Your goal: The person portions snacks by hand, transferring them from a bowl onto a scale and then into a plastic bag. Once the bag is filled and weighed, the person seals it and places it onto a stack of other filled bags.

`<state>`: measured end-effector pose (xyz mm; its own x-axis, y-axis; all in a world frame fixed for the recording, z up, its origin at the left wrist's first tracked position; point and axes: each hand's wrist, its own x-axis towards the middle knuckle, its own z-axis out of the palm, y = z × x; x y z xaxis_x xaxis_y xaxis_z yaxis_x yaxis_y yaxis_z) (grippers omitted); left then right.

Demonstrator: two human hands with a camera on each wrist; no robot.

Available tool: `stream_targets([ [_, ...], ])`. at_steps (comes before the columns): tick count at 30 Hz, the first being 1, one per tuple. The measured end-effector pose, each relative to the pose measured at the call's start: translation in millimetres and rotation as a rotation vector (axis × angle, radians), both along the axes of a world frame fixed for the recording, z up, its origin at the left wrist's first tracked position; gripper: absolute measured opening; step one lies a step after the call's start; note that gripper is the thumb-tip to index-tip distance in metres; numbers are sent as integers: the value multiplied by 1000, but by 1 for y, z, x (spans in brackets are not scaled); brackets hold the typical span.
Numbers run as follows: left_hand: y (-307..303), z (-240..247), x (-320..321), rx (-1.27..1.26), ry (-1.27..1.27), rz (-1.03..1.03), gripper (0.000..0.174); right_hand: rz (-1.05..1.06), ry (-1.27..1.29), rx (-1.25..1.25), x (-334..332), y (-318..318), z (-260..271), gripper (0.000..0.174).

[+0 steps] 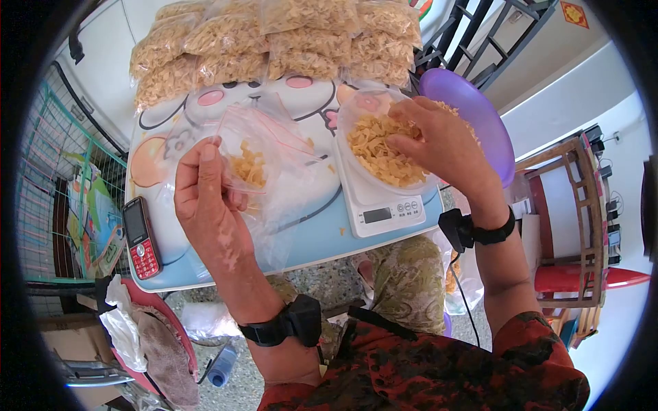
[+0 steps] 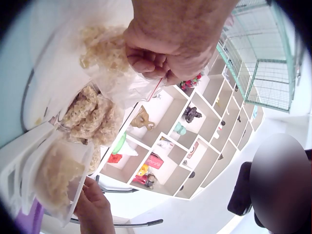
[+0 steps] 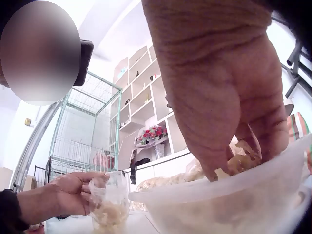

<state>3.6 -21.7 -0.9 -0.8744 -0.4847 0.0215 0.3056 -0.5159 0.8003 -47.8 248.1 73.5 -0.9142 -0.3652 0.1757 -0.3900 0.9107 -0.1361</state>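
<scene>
My left hand (image 1: 209,185) pinches the edge of a clear zip bag (image 1: 274,137), which hangs open over the table with a small heap of pale yellow flakes (image 1: 248,166) in it. My right hand (image 1: 439,137) reaches down into a translucent bowl (image 1: 346,154) full of the same flakes. Its thumb and fingers curl around some, and a few flakes (image 3: 241,158) show between them in the right wrist view. Under the bowl sits a white kitchen scale (image 1: 387,218) with a small display. Part of the bowl's contents is hidden behind the right hand.
Filled bags of flakes (image 1: 233,41) are stacked along the table's back edge. A red phone (image 1: 140,236) lies at the left edge. Behind the bowl, to the right, is a purple basin (image 1: 473,116). A green wire cage (image 1: 68,185) stands on the left.
</scene>
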Motion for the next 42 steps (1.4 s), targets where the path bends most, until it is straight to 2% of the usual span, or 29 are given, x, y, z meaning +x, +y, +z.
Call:
stream_targets([
  [6,-1,0,1,7,6,-3,26,60,-40,-115,-7,6,0,27],
  [9,1,3,1,19,9,13,22,56,61,-184,-6,7,-5,25],
  [15,3,5,1,33,-23,31,21,91,144,-94,-8,8,-7,30],
  [18,4,6,1,25,-22,37,21,61,56,-90,0,3,0,32],
  [21,4,5,0,19,-15,32,21,122,97,-49,0,7,-6,33],
  [27,6,5,-1,21,-17,30,21,107,82,50,-9,13,-8,32],
  [30,4,5,0,23,-16,35,21,100,61,-204,-13,19,-5,30],
  [33,4,4,0,27,-12,26,21,9,42,-375,-13,25,4,24],
  [36,5,6,0,30,-21,24,21,-95,-242,-718,-15,31,16,24],
  [39,6,5,0,35,-2,13,21,24,-412,-1127,-20,38,14,26],
  [42,5,3,1,52,36,-14,24,19,-504,-1399,-20,34,14,30],
])
